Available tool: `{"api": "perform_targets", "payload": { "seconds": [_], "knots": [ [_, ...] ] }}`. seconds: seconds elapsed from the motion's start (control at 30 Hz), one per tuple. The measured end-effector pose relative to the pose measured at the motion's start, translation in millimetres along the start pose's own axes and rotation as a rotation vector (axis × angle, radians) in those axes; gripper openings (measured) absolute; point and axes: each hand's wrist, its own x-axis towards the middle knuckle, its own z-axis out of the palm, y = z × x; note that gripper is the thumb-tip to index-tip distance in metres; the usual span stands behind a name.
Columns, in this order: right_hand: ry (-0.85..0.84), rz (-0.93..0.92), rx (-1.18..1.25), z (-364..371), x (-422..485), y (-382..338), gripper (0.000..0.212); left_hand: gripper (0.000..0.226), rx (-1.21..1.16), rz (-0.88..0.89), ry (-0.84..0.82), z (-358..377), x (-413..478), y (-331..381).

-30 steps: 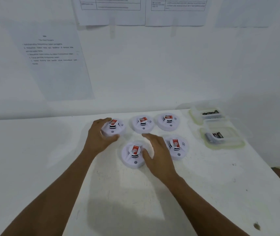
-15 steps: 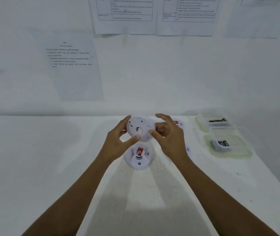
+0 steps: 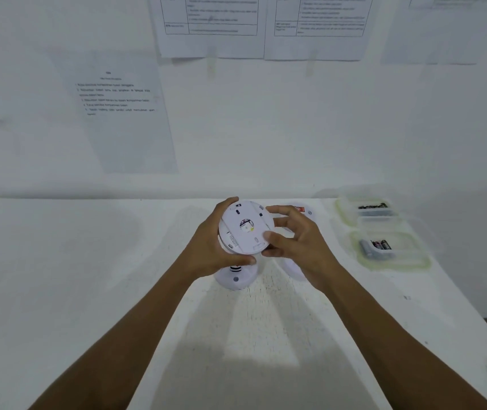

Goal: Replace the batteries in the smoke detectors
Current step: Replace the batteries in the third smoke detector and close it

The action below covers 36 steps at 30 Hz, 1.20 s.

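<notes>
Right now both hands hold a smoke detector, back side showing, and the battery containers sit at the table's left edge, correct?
No. In the head view the battery containers sit at the table's right edge. The left hand and right hand hold the smoke detector, back side showing.

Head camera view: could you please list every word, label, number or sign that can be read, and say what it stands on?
No text can be read for certain.
Left wall sheet: numbered list, too blurred.
Middle wall sheet and right wall sheet: tables, print too small.
Held smoke detector, underside sticker: unreadable.
Far smoke detector, red label: blurred; a curved-waves sign beside it.
Batteries in the near tub: labels blurred.
</notes>
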Motion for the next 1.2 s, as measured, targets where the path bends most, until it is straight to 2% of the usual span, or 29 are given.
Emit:
{"api": "perform_targets", "payload": {
  "seconds": [0.07, 0.13, 0.2, 0.3, 0.43, 0.53, 0.67, 0.8, 0.97, 1.03, 1.1, 1.2],
  "knots": [
    [0.035, -0.055, -0.159, 2.5, 3.4, 1.1, 0.04, 0.093, 0.014, 0.035, 0.011, -2.5, 0.3, 2.0],
    [0.114, -0.195, -0.446, 9.4, 10.3, 5.9, 0.042, 0.087, 0.02, 0.053, 0.039, -4.2, -0.2, 2.4],
    [0.129, -0.267, -0.636, 22.4, 19.1, 11.5, 0.051, 0.085, 0.026, 0.049, 0.072, -6.6, -1.4, -0.4],
    [0.09, -0.252, -0.721, 46.3, 30.3, 12.3, 0.068, 0.085, 0.044, 0.038, 0.113, -16.5, -3.4, -7.9],
    [0.066, -0.31, -0.894, 68.9, 49.1, 12.1, 0.074, 0.081, 0.042, -0.027, 0.117, -35.7, -7.7, -20.7],
    [0.003, -0.339, -0.937, 78.6, 61.1, 13.4, 0.073, 0.088, 0.059, -0.101, 0.146, -47.5, -6.9, -31.6],
    [-0.062, -0.437, -1.036, 86.9, 75.2, 14.9, 0.073, 0.088, 0.091, -0.102, 0.134, -62.9, -6.9, -50.1],
    [-0.103, -0.4, -0.968, 102.4, 84.7, 16.7, 0.071, 0.086, 0.051, -0.111, 0.15, -73.6, -8.0, -67.0],
    [-0.04, -0.391, -0.765, 105.4, 106.9, 16.6, 0.034, 0.093, 0.087, -0.14, 0.167, -99.9, -15.5, -91.7],
    [-0.028, -0.328, -0.688, 96.1, 123.6, 18.7, 0.03, 0.093, 0.086, -0.157, 0.18, -112.7, -20.8, -101.2],
    [-0.089, -0.279, -0.747, 85.7, 139.7, 24.0, 0.033, 0.095, 0.084, -0.164, 0.178, -122.6, -25.8, -107.5],
    [-0.215, -0.22, -0.977, 78.6, 161.4, 35.8, 0.039, 0.096, 0.093, -0.171, 0.166, -130.7, -28.0, -113.1]
  ]
}}
